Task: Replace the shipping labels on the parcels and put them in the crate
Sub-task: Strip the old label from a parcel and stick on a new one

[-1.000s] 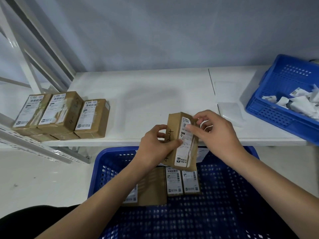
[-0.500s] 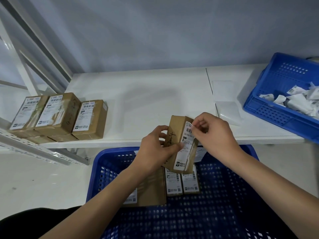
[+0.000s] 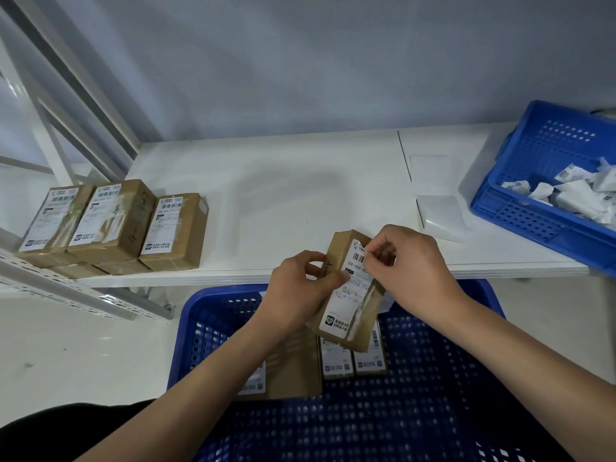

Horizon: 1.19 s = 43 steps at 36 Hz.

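So right now I'm looking down at the left hand (image 3: 296, 288) gripping a small cardboard parcel (image 3: 346, 291) by its left side, thumb lying across the front, holding it tilted above the far edge of the big blue crate (image 3: 433, 378). The right hand (image 3: 410, 271) is pinching the top right corner of the white shipping label (image 3: 346, 295) stuck on the parcel's face, fingertips curled tight on it. The label is looking wrinkled along its right edge. Down in the crate I'm seeing a few labelled parcels (image 3: 353, 361) lying flat near the far wall. On the white table (image 3: 283, 201), off to the left, a stack of brown parcels (image 3: 116, 225) is sitting with labels facing up. On the right, a second blue crate (image 3: 546, 181) is holding a heap of crumpled white labels (image 3: 580, 195), and a couple of blank backing sheets (image 3: 440, 215) are lying on the table just beside it.
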Available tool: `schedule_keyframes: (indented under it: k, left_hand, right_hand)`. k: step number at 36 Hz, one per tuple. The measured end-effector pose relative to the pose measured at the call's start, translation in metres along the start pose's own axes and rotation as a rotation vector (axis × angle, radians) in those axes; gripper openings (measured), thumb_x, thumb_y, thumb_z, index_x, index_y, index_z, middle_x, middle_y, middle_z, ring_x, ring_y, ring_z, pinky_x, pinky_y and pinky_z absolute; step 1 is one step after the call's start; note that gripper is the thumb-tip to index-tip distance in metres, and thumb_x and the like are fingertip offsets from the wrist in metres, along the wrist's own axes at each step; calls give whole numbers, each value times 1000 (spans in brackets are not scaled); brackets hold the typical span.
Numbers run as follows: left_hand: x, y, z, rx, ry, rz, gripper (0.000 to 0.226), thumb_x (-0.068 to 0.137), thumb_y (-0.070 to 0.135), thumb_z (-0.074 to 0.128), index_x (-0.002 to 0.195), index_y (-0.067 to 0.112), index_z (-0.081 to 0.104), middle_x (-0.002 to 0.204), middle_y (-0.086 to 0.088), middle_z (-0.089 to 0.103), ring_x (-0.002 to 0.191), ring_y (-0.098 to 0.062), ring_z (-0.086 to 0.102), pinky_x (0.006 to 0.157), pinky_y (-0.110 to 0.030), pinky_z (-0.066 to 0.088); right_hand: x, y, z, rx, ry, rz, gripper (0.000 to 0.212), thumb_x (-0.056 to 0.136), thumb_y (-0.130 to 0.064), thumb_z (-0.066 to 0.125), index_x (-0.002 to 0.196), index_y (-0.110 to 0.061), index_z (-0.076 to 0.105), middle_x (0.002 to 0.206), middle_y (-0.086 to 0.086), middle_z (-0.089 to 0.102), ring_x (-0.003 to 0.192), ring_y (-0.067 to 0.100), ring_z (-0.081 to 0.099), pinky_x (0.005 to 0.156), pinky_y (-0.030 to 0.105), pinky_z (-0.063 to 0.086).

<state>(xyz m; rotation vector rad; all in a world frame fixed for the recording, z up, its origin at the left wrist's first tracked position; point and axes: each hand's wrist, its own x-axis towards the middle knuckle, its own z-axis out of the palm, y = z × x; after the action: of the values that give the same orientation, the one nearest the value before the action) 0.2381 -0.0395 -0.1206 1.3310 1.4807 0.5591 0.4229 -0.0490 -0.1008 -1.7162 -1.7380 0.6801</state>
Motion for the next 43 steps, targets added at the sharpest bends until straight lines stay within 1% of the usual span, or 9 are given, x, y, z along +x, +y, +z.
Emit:
schedule_keyframes:
  k: [3, 6, 14, 19, 23, 27, 32, 36, 43]
  left_hand:
    - [-1, -2, 2, -6, 5, 9, 48, 90, 39, 74, 134, 24, 60, 109, 9, 66, 84, -3, 71, 57, -20, 58]
    - [-3, -2, 4, 0, 6, 30, 46, 91, 39, 74, 133, 24, 61, 103, 15, 64, 82, -1, 70, 57, -17, 57]
    - [-2, -3, 3, 4, -15, 17, 48, 91, 39, 74, 134, 24, 60, 110, 10, 67, 83, -5, 72, 58, -20, 59]
    - [-1, -2, 3, 14, -9, 26, 46, 92, 38, 73, 134, 23, 60, 105, 13, 64, 78, 0, 69, 55, -16, 55]
    - [-2, -2, 5, 23, -9, 28, 45, 93, 38, 72, 133, 23, 60, 104, 12, 64, 79, -1, 70, 58, -17, 58]
    - [-2, -2, 4, 30, -4, 22, 45, 93, 36, 72, 134, 22, 60, 109, 8, 65, 80, -2, 70, 59, -19, 59]
    - [-2, -1, 2, 34, -13, 10, 42, 92, 36, 73, 130, 22, 62, 109, 7, 67, 77, -3, 72, 58, -19, 58]
    - [2, 0, -3, 77, -25, -2, 37, 90, 38, 75, 123, 23, 64, 109, 6, 70, 81, -8, 74, 64, -26, 62]
    - [2, -2, -6, 83, -37, -29, 37, 89, 39, 75, 120, 20, 67, 105, 4, 72, 87, -13, 75, 78, -38, 64]
  right_hand:
    - [-1, -2, -2, -28, -11, 5, 8, 88, -13, 72, 84, -18, 67, 81, -13, 64, 75, 2, 61, 65, 16, 50]
    - [-1, -3, -4, -56, -20, 3, 9, 87, -14, 72, 83, -18, 66, 80, -13, 62, 74, 1, 59, 62, 13, 47]
    - [-5, -5, -5, -114, -37, -73, 10, 88, -12, 70, 81, -16, 62, 79, -11, 58, 74, 4, 56, 64, 18, 46]
    - [-6, -5, -4, -180, -71, -123, 15, 90, -12, 65, 80, -18, 55, 81, -10, 54, 75, 6, 53, 65, 20, 44]
    - [-8, -4, -5, -227, -110, -187, 18, 90, -10, 63, 79, -17, 52, 84, -6, 53, 77, 8, 51, 65, 16, 39]
    - [-10, -2, -3, -251, -115, -232, 18, 90, -7, 62, 78, -14, 51, 84, -2, 53, 76, 12, 49, 65, 23, 41]
    - [-7, 2, 0, -252, -125, -294, 22, 88, -4, 64, 78, -17, 49, 83, -4, 51, 74, 9, 45, 63, 13, 34]
    - [-7, 8, 0, -210, -115, -328, 21, 87, -3, 66, 78, -16, 51, 82, -7, 50, 76, 10, 46, 68, 17, 39]
    - [-10, 14, 7, -207, -85, -401, 20, 88, -1, 66, 79, -14, 53, 81, -7, 47, 72, 7, 43, 62, 19, 37]
